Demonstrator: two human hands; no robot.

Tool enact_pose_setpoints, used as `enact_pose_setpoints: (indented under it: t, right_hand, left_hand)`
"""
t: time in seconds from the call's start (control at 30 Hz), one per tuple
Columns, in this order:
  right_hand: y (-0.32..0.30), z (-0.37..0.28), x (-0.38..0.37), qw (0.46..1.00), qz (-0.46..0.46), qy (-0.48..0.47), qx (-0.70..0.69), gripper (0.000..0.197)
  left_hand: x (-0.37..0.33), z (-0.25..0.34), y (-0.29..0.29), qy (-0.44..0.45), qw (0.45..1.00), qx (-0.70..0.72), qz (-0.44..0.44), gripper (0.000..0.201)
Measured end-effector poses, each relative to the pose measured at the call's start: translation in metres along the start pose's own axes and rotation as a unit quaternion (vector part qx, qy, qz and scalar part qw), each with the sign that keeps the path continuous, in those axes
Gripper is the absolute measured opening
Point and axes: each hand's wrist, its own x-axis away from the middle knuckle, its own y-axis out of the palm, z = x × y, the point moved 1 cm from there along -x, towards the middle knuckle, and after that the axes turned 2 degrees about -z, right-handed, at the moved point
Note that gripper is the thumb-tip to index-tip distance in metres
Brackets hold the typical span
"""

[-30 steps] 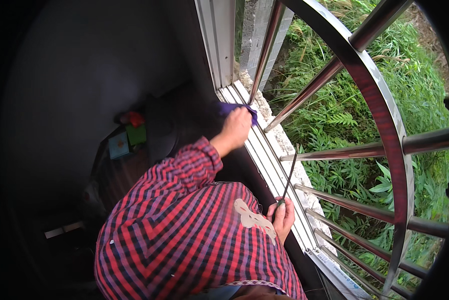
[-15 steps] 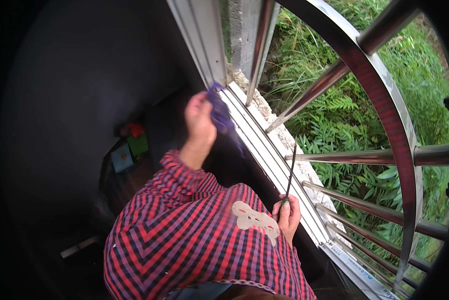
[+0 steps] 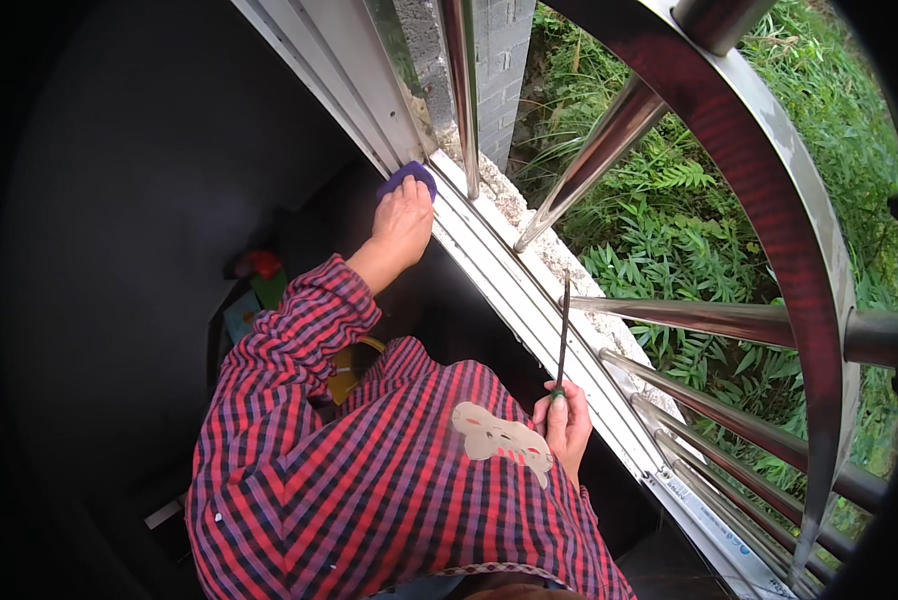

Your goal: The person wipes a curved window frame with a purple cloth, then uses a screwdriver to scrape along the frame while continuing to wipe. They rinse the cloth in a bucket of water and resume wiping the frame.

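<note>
My left hand (image 3: 403, 222) presses a bunched purple cloth (image 3: 418, 175) against the far end of the white window track (image 3: 489, 275), at the corner where the upright frame (image 3: 354, 85) meets it. The fingers are closed over the cloth and hide part of it. In my right hand (image 3: 566, 425), near the track's closer part, is a screwdriver (image 3: 564, 335) with a green handle and a long dark shaft. It points up and away, over the track. Most of its handle is hidden in the fingers.
Steel bars (image 3: 689, 318) and a curved metal band (image 3: 769, 180) stand just outside the track. Rough masonry (image 3: 499, 190) edges the sill, with green plants (image 3: 659, 240) beyond. Something yellow (image 3: 349, 368) shows below my left sleeve; red and green items (image 3: 261, 268) lie in the dark at left.
My left hand has brought the purple cloth, which hung loose in the air, down onto the track corner. The right hand still holds the screwdriver in much the same place.
</note>
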Motion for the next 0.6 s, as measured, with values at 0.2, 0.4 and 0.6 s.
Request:
enact_pose_setpoints:
  t: [0.2,0.4,0.6]
  right_hand:
    - [-0.001,0.001,0.002,1.000,0.001,0.022,0.008,0.019]
    - [-0.002,-0.002,0.004,1.000,0.005,0.029,-0.001,0.019]
    - [0.000,-0.007,-0.008,0.999,-0.043,-0.002,0.001,0.019]
  left_hand:
    - [0.005,0.027,0.005,-0.056,0.994,-0.001,0.094,0.030]
    - [0.070,0.096,-0.008,0.022,0.989,0.139,0.037,0.043]
    - [0.035,0.036,-0.019,-0.027,0.999,-0.009,0.017,0.063]
